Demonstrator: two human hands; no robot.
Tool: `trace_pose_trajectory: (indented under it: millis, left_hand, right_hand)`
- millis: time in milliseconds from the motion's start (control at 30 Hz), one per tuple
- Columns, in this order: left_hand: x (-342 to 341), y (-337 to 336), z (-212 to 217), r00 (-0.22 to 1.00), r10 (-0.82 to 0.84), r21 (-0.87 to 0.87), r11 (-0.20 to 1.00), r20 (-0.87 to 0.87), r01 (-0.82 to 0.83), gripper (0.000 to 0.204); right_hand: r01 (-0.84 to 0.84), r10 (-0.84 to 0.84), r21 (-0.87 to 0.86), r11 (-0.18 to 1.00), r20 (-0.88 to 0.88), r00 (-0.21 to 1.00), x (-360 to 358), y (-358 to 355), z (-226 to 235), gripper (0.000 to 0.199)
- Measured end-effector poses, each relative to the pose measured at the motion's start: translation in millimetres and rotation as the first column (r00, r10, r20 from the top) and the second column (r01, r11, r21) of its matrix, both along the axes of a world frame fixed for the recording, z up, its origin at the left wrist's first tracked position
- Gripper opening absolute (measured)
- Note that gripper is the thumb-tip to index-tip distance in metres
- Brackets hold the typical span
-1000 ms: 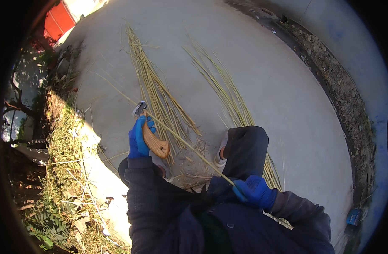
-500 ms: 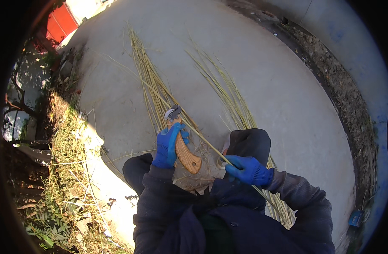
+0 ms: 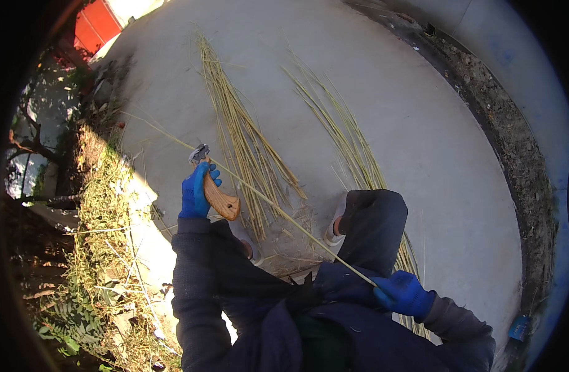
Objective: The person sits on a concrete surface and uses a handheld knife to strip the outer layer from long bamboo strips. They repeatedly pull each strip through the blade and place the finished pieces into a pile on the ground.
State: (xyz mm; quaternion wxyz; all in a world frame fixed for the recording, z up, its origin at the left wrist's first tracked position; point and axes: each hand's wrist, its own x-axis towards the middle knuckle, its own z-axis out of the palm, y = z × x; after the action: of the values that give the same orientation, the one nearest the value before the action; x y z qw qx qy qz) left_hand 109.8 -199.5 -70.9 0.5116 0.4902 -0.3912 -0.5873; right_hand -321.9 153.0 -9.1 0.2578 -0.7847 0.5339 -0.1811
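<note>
My left hand (image 3: 195,195), in a blue glove, is wrapped round a wooden-handled tool (image 3: 221,201) with a curved handle and a small metal head. A long thin stalk (image 3: 285,215) runs past that metal head, slanting down to my right hand (image 3: 404,294). The gloved right hand is closed on the stalk's near end, beside my right thigh. Whether the metal head grips the stalk is too small to tell. Beyond my knees lies a bundle of yellowish stalks (image 3: 240,131), and a greener bundle (image 3: 354,144) stretches past my right leg, partly hidden beneath it.
Grey concrete (image 3: 421,155) spreads ahead and to the right. Dry grass and weeds (image 3: 101,248) border it on the left. A soil strip (image 3: 507,142) follows the wall at right, with a small blue object (image 3: 519,327) nearby. Plant scraps (image 3: 297,239) lie between my feet.
My left hand has moved left and outward with the tool, toward the stalk's far part. My right hand has drawn back and to the right, holding the stalk. My knees have shifted apart.
</note>
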Motion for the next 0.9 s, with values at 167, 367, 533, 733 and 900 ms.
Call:
trace_pose_trajectory:
  millis: [167,367,533,733,900]
  left_hand:
    - [-73.3,35.8,12.1,0.993,-0.064,0.053,0.996,-0.103,0.07,0.043]
    - [-136.5,87.7,26.6,0.972,-0.177,0.152,0.968,-0.154,0.2,0.04]
    - [-122.6,84.4,10.9,0.952,-0.244,0.146,0.951,-0.185,0.272,0.044]
    - [16.4,-9.7,-5.0,0.996,0.074,-0.048,0.996,-0.041,-0.076,0.051]
    - [186.3,-60.3,-12.5,0.961,0.27,-0.13,0.952,-0.059,-0.276,0.048]
  right_hand:
    - [0.075,-0.1,0.183,0.98,0.131,0.986,20.9,-57.3,-5.8,0.032]
    - [0.105,-0.09,-0.101,0.989,0.138,0.986,59.2,-123.7,-41.6,0.018]
    - [0.081,-0.074,-0.086,0.993,0.085,0.994,49.8,-99.7,-31.9,0.011]
    - [-0.068,0.07,-0.037,0.997,0.072,0.995,-16.9,-21.1,3.6,0.009]
    - [0.054,-0.119,-0.21,0.976,-0.314,0.942,-99.3,57.1,17.4,0.018]
